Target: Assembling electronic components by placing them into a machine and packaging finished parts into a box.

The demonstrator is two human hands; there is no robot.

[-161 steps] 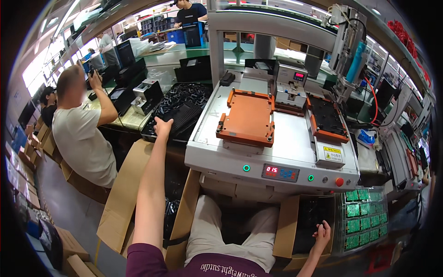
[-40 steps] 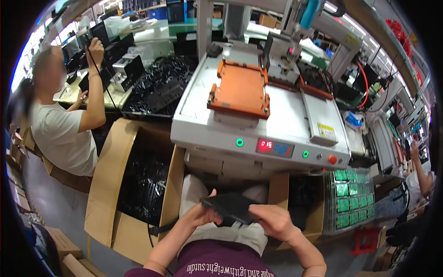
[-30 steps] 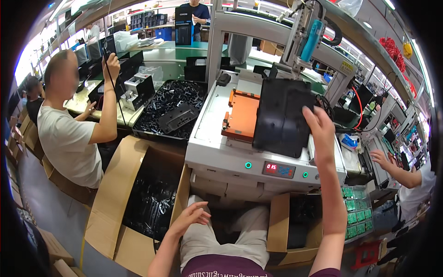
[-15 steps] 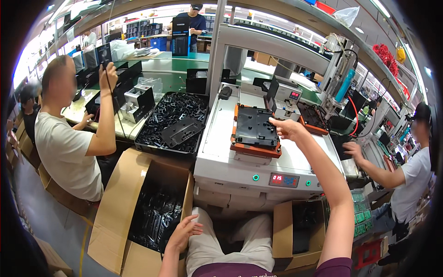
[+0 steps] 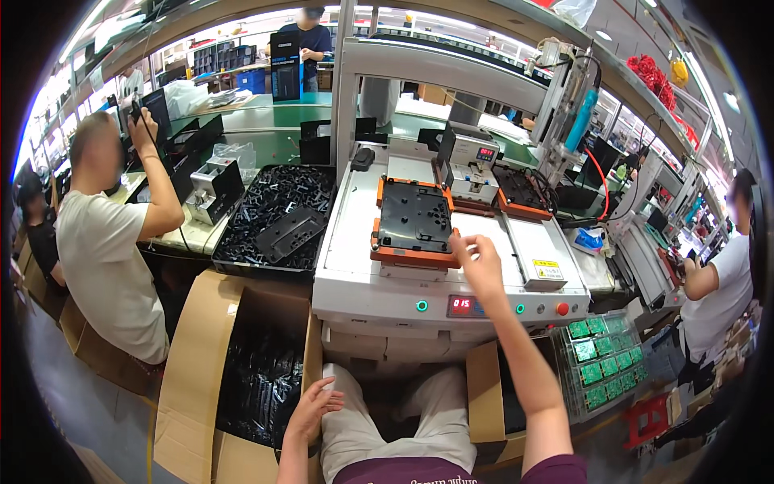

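A black plastic panel (image 5: 414, 214) with holes and raised edges lies flat in an orange fixture (image 5: 413, 256) on the white machine bench. Beside the fixture's front right corner is my right hand (image 5: 480, 266). Its fingers are loosely bent and apart, with the fingertips at the corner; whether they touch it I cannot tell. My left hand (image 5: 313, 406) is down by my left thigh, fingers stretched out and nothing in it. Next to it stands an open cardboard box (image 5: 187, 379) containing black parts in shiny wrapping (image 5: 262, 375).
Left of the bench, a black tray (image 5: 262, 269) holds many small black parts and one larger black panel (image 5: 290, 234). A second orange fixture (image 5: 524, 202) sits at the right. Green circuit boards (image 5: 597, 371) lie in a clear tray. Co-workers are seated on both sides.
My right hand has come off the panel's right edge to the fixture's front right corner. The panel now sits inside the orange frame. The whole view has shifted slightly; my left hand stays by my thigh.
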